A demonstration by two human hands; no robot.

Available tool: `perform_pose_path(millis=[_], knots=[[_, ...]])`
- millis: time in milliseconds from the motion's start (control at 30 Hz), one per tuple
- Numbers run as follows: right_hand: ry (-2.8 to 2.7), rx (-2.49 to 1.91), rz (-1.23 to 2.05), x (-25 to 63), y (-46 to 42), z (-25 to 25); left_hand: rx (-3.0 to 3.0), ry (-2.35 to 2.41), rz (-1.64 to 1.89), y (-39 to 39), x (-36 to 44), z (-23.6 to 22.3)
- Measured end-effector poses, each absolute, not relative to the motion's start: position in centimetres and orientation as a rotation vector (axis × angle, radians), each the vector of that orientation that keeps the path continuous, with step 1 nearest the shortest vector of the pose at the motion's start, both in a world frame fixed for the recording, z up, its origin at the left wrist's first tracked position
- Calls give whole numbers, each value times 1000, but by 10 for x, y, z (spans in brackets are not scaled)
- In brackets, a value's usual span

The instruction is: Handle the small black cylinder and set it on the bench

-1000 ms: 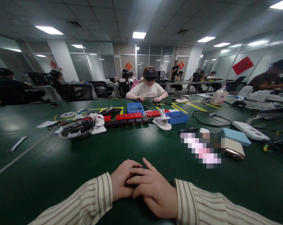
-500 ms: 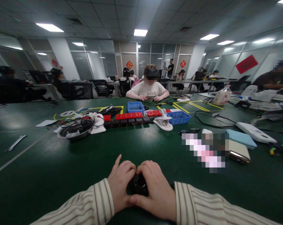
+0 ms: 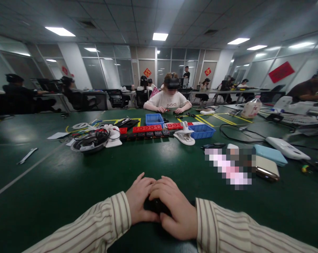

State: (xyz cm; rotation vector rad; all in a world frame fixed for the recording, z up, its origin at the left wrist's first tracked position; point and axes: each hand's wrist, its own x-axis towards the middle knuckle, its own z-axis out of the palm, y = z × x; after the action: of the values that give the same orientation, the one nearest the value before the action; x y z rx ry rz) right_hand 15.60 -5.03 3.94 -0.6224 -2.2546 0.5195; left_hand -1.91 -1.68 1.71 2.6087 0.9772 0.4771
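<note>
At the near edge of the green table, a shiny black rounded object (image 3: 158,206) lies between my hands. Its kind cannot be made out, since fingers cover most of it. My left hand (image 3: 139,199) wraps its left side, with the thumb low along the front. On the other side, my right hand (image 3: 176,208) curls its fingers over the top and presses its thumb at the near side. The fingertips of both hands meet above the object.
Ahead are a metal bowl (image 3: 81,149) of cables, red sockets (image 3: 147,129), a white clip base (image 3: 184,135) and blue bins (image 3: 202,131). A wrench (image 3: 27,156) lies left; a cream case (image 3: 266,169) and light blue box (image 3: 271,154) right. A person (image 3: 167,99) sits opposite.
My right fingers have moved over the top of the black object, covering the opening that showed before. My left thumb has shifted along its front. The view has turned slightly left.
</note>
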Motion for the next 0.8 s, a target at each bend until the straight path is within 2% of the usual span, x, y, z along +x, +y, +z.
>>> perform_pose_path(millis=[233, 533, 700, 800], knots=[[-2046, -773, 492, 162, -46, 33, 2643, 971, 599, -11, -28, 15], [-2190, -1078, 289, 150, -45, 30, 2562, 1246, 613, -28, -8, 17], [-2296, -1084, 246, 150, -41, 29, 2540, 1093, 526, -19, -12, 14], [-2315, -906, 260, 152, -38, 29, 2584, 927, 473, -9, -16, 14]])
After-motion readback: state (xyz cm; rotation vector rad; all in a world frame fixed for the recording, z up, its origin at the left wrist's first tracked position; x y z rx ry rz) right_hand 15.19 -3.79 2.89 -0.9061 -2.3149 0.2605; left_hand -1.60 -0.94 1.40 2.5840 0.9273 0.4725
